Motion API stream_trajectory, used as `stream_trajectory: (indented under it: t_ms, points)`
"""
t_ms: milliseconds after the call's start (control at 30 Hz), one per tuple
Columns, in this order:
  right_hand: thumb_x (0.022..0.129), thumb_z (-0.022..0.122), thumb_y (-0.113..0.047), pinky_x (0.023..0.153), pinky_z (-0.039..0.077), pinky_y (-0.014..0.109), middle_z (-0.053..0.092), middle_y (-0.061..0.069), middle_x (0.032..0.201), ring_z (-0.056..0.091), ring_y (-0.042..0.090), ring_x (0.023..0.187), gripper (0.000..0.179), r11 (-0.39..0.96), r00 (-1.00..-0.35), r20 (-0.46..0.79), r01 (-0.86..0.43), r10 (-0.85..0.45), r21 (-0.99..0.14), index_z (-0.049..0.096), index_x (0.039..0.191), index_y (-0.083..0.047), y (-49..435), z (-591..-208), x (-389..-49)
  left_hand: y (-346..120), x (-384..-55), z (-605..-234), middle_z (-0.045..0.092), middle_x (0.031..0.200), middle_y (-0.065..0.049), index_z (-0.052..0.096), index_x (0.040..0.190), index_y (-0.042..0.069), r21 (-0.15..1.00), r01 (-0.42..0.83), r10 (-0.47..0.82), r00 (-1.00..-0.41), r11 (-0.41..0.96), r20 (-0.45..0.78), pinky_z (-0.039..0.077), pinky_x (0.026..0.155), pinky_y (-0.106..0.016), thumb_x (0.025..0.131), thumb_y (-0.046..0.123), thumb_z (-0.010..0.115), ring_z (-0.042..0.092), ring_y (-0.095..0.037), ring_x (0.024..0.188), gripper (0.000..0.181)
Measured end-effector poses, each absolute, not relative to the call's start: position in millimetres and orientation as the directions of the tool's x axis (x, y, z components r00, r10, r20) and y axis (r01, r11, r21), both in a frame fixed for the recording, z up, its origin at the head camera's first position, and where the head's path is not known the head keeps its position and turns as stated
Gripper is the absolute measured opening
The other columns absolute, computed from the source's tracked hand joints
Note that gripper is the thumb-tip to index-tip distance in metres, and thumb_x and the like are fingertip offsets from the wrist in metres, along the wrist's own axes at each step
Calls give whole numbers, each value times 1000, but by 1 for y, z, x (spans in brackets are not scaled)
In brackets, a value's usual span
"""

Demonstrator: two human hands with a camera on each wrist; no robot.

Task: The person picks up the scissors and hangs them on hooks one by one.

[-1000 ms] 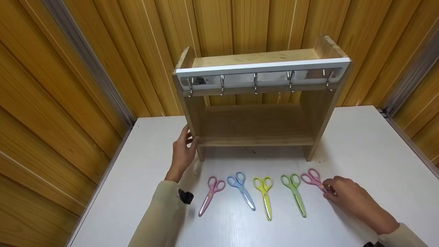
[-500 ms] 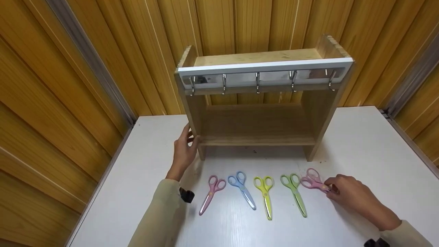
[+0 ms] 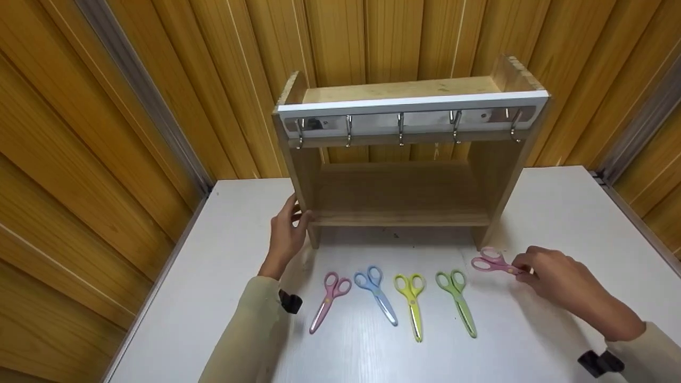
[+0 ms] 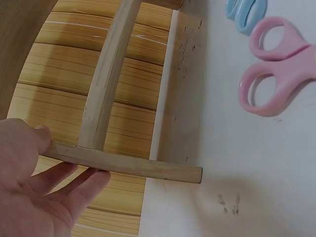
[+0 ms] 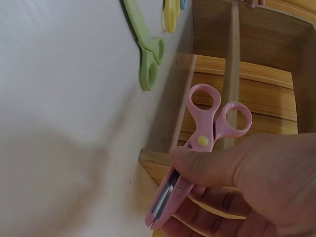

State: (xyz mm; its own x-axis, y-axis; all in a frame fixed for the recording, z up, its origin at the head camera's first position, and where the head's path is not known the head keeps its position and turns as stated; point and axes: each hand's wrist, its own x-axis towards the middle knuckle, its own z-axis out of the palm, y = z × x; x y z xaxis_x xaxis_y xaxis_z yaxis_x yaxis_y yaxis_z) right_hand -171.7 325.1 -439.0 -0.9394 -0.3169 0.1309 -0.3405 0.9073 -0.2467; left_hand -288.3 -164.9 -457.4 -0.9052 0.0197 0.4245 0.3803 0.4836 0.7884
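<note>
My left hand [image 3: 286, 236] grips the left side panel of a wooden rack [image 3: 399, 199], thumb at its front edge and fingers behind it. In the left wrist view, thumb and fingertips lie on opposite sides of that panel [image 4: 128, 164]. My right hand [image 3: 561, 276] pinches pink scissors [image 5: 202, 129] by the blade part, thumb on top, finger loops pointing away from the hand. These scissors are up off the table, near the rack's right leg. On the table lie another pink pair of scissors [image 3: 326, 303], a blue pair [image 3: 376, 295], a yellow pair [image 3: 411, 303] and a green pair [image 3: 458, 303].
Along the rack's upper front runs a white strip [image 3: 372, 105] with several metal hooks [image 3: 401, 129]. The rack stands on a white table [image 3: 223, 255], close to the wood-panelled wall [image 3: 393, 42]. Dark specks mark the tabletop under the rack.
My right hand has lifted the pink scissors from the table and moved up toward the rack's right leg, turning them so the loops point left. The left hand stays on the rack.
</note>
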Motion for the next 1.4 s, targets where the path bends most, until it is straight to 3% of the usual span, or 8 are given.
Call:
stream_trajectory:
  t_ms: [433,700,900,1067,1233,1400]
  points:
    - [82,83,-2,54,47,26,66,-4,87,57,10,70,15,871,-892,248,-433,-378,-232,79,96,-8,322,-385,-179,-167,-288,-456,56,149,-14,43,156,10,782,369,26,-911,502,412,57,98,-43,103,7,60,64,-32,124,55]
    - [72,89,3,57,53,18,66,-8,86,60,8,71,27,811,-758,486,-564,-434,-155,79,93,-11,316,-371,-185,-169,-287,-455,58,147,-14,45,154,9,769,381,22,-901,514,432,57,98,-41,103,4,61,64,-31,124,55]
    - [66,90,10,69,47,2,69,-5,88,62,8,73,34,751,-654,632,-639,-416,-166,78,92,-9,310,-363,-193,-169,-289,-457,59,144,-15,45,154,8,754,400,24,-890,521,455,57,97,-42,102,3,62,65,-32,122,55]
    - [66,89,13,74,45,0,71,0,88,60,2,75,35,719,-601,707,-669,-373,-189,78,94,-5,306,-358,-199,-167,-291,-458,59,145,-14,46,153,7,755,399,26,-891,520,453,57,98,-41,101,3,63,65,-31,122,54]
    - [68,89,13,77,44,0,71,4,87,57,-3,78,34,712,-582,754,-665,-303,-227,77,96,-2,302,-354,-206,-166,-292,-458,60,144,-15,46,153,7,761,391,22,-895,519,445,57,99,-41,102,3,62,66,-31,121,54]
    - [74,86,11,79,43,0,73,9,92,53,-12,84,29,728,-613,756,-624,-230,-285,77,100,1,298,-350,-212,-165,-293,-459,61,142,-16,45,154,5,759,394,22,-893,517,449,56,99,-42,102,3,62,66,-31,120,54]
